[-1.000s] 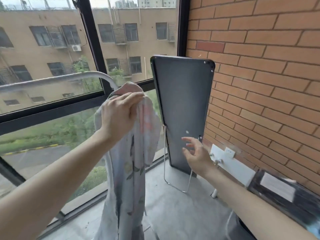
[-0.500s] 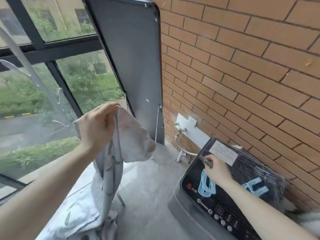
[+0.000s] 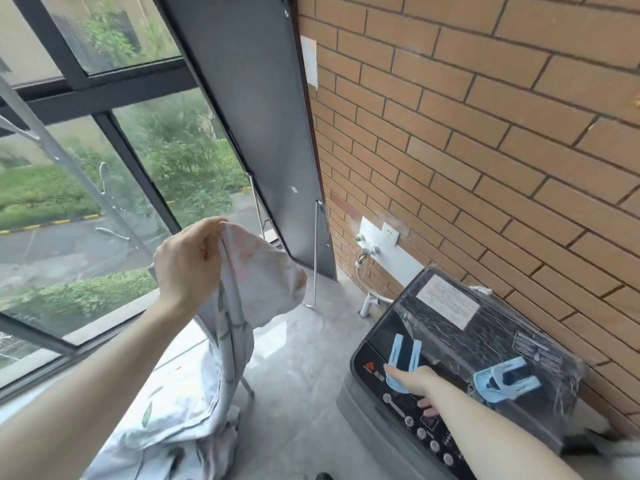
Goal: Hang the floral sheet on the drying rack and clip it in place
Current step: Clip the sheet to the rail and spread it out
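1. Left hand: fingers curled round a bunched edge of the floral sheet, holding it up in front of the window. The rest of the sheet hangs below the hand and pools low down towards the floor.
2. Right hand: lies over the base of a blue clip on the washing machine lid. The fingers are mostly hidden by the wrist, so whether they have closed on the clip cannot be told.
3. A second blue clip lies on the same lid, to the right of the first.
4. Handling, as judged: the sheet is soft, limp and light but bulky; it will sag and slip from a bar. Best taken along a hem, spread wide, then pinned.
5. Drying rack: only blurred pale bars show at the left, against the window; their run is cut off by the frame edge.
6. A dark folded panel leans on the brick wall behind the washing machine; its nature is unclear.
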{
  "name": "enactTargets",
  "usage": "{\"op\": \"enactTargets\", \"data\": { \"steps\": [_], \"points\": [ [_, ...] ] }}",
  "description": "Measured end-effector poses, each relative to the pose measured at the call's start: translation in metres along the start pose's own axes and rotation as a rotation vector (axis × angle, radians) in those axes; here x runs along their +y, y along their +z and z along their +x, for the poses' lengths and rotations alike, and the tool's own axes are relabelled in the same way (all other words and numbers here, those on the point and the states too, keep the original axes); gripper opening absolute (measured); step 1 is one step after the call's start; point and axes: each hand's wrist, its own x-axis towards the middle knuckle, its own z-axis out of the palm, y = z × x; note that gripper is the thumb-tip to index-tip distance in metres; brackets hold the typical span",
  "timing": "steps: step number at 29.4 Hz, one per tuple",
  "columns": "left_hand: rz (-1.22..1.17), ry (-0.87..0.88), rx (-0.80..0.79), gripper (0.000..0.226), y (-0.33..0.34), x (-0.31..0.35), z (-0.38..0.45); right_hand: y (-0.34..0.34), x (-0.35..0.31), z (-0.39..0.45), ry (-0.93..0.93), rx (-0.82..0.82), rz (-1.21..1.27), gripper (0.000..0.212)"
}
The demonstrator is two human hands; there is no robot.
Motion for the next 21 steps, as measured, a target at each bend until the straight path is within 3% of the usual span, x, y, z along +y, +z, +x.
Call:
{"op": "enactTargets", "data": {
  "steps": [2,6,10,13,15,21],
  "points": [
    [0.015,-0.015,0.011,0.028,-0.006,-0.002,0.002,0.01,-0.002,0.004,0.016,-0.046,0.042,0.098],
    [0.042,-0.033,0.026,0.026,-0.016,-0.005,0.004,0.021,-0.016,0.004,-0.074,0.089,-0.013,0.051],
    [0.031,-0.052,0.049,0.025,-0.027,-0.015,0.003,0.002,-0.074,-0.025,-0.332,-0.006,0.165,0.044],
    [0.022,-0.095,0.094,0.025,-0.05,-0.028,0.012,-0.012,-0.155,-0.103,-0.581,-0.249,0.427,0.045],
    [0.011,-0.091,0.117,0.026,-0.07,-0.037,0.022,-0.015,-0.205,-0.16,-0.682,-0.408,0.476,0.043],
    [-0.05,-0.059,0.168,0.027,-0.142,-0.062,0.048,0.017,-0.316,-0.265,-0.798,-0.694,0.327,0.041]
  ]
}}
